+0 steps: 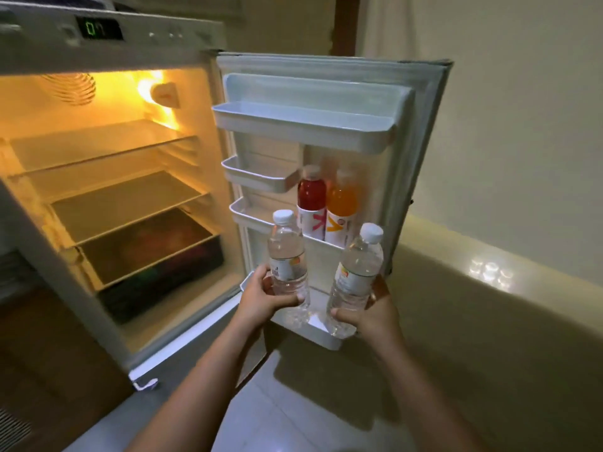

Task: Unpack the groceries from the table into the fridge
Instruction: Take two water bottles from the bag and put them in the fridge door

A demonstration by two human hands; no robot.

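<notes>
Two water bottles [288, 256], upright, one per grip

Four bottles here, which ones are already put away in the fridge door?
The red bottle and the orange bottle, standing side by side on a door shelf. The two clear water bottles are in the hands, not yet set down.
</notes>
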